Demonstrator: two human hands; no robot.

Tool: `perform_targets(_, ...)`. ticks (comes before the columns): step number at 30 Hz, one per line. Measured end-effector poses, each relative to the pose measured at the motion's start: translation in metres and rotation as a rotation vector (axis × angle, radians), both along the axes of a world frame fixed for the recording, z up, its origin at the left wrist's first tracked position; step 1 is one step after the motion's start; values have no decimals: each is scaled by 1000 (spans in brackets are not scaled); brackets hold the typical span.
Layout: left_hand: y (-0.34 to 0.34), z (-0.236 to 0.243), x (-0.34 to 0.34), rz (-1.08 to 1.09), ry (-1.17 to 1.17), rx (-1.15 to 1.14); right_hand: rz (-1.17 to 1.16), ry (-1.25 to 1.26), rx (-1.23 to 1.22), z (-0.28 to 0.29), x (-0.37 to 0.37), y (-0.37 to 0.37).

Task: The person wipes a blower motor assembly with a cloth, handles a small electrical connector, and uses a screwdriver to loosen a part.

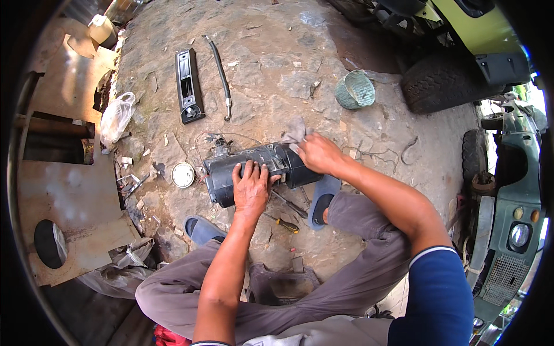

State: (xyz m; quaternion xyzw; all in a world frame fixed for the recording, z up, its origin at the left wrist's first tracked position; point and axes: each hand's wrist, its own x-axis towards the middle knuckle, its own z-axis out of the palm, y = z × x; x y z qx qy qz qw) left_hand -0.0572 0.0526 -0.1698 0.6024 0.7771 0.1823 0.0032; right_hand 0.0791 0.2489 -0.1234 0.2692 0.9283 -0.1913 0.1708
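A black cylindrical housing (pixel 222 184) with wires and small fittings lies across the ground in front of me. My left hand (pixel 251 187) grips its left part from above, fingers curved over the casing. My right hand (pixel 317 153) is closed on a crumpled grey cloth (pixel 294 130), held against the housing’s right end. Just left of the housing is a round white-and-silver tin (pixel 182 175). A yellow-handled screwdriver (pixel 285 225) and a dark tool (pixel 291 205) lie below it. A long black slotted part (pixel 189 86) and a black hose (pixel 219 69) lie beyond it.
A green bucket (pixel 349 92) stands at upper right, near a vehicle tyre (pixel 438 81). A green vehicle front (pixel 505 225) lines the right side. Worn boards (pixel 69 196), a plastic bag (pixel 115 118) and a cream jug (pixel 104 32) are on the left. My sandalled feet flank the housing.
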Motion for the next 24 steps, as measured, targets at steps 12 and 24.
perform_targets(12,16,-1,-1,-33,-11,43,-193,-291,-193,-67,-49,50)
perform_targets(24,-2,1,1,-9,-67,-4,-68,268,222,-4,53,-64)
